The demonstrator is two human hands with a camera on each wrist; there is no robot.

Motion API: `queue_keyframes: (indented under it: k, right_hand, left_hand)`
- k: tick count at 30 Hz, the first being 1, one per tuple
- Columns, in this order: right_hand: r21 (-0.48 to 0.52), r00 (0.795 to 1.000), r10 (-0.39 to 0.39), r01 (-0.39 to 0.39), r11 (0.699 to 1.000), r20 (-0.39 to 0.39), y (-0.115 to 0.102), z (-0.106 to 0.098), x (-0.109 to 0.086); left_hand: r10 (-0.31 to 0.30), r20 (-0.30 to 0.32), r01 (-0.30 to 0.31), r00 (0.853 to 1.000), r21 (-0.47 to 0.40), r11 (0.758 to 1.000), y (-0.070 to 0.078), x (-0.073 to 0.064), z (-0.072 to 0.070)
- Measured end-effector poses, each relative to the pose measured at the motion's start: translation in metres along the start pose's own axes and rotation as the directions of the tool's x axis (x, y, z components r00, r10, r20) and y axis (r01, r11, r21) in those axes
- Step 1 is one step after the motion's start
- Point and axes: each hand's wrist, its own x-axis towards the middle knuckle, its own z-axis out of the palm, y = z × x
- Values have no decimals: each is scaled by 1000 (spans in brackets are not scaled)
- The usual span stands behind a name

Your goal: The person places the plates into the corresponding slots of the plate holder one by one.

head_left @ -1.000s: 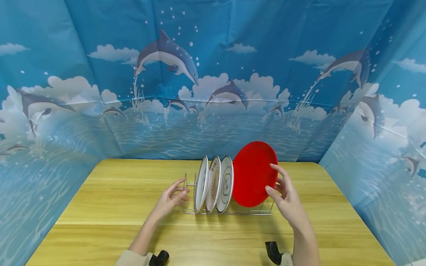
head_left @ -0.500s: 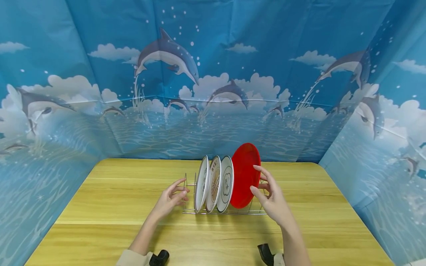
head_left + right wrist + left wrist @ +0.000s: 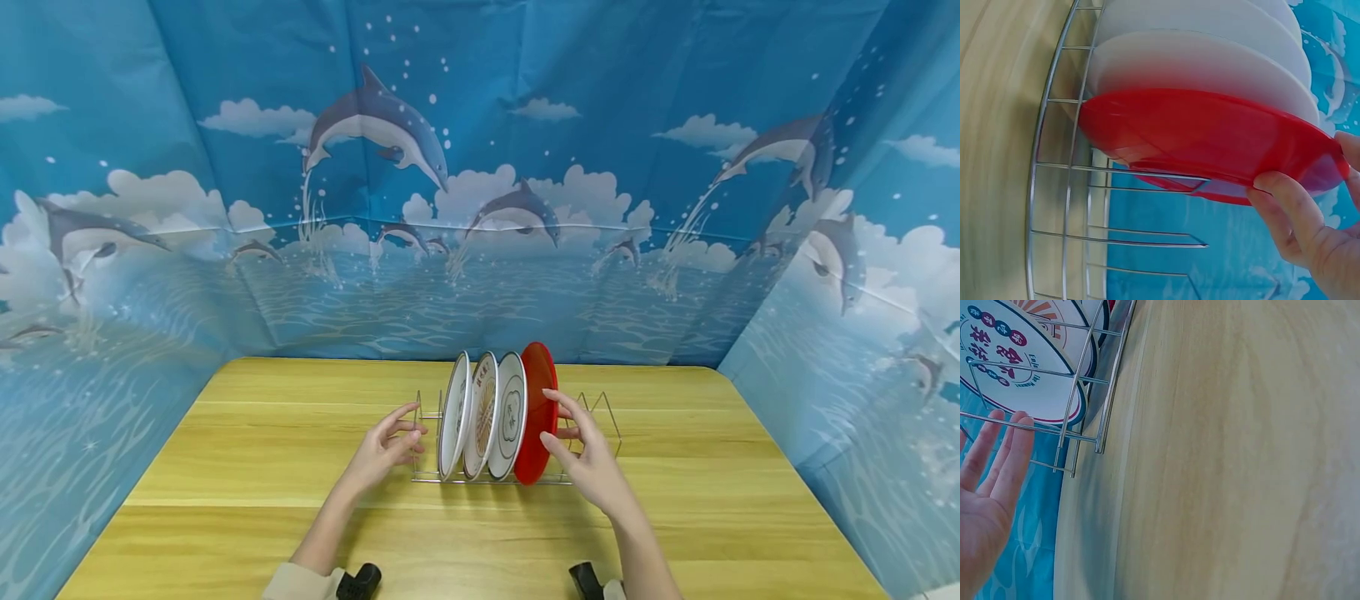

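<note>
In the head view my right hand (image 3: 588,467) holds a red plate (image 3: 534,446) by its right edge, thumb in front and fingers behind. The plate stands nearly upright in a wire dish rack (image 3: 594,412), directly right of three white plates. In the right wrist view the red plate (image 3: 1210,134) lies close along the nearest white plate (image 3: 1197,65), its lower edge down among the wires. My left hand (image 3: 382,450) holds the rack's left end. Seen from the left wrist, fingertips (image 3: 1022,422) lie against the end wire, below a white plate (image 3: 1019,369) with printed lettering.
The rack's right-hand wire dividers (image 3: 1147,240) stand up beside my right hand. Under the rack is a wooden table (image 3: 480,542). A blue curtain (image 3: 480,275) printed with dolphins hangs behind the table and along both sides.
My right hand has brought the red plate leftward and lower, turning it edge-on beside the white plates. Dividers at the rack's right end now show. The left hand stays put.
</note>
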Motion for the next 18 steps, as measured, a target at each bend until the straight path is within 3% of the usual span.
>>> queue_keyframes:
  k: [7,11,13,15,16,18]
  right_hand:
    - [-29,999,13,-12,1000,34,0,2,0]
    - [6,999,34,-34,999,30,-1,-1,-3]
    - [32,999,27,-26,999,-31,1,-4,-5]
    - [36,990,17,-12,999,-142,5,-8,-7]
    - [9,977,8,-6,1000,-214,8,-10,-8]
    - [-65,928,-4,-22,998,-373,15,-13,-9]
  left_hand:
    - [-5,-7,5,1000,-1,1000,0,-1,-1]
    - [-4,-9,4,1000,-8,1000,1,-1,-1]
    - [-1,-12,1,1000,-1,1000,1,-1,0]
    - [17,-35,-15,999,44,999,2,0,0]
    - [30,-55,-25,998,76,997,2,0,0]
    - [73,-91,-60,993,135,989,4,1,0]
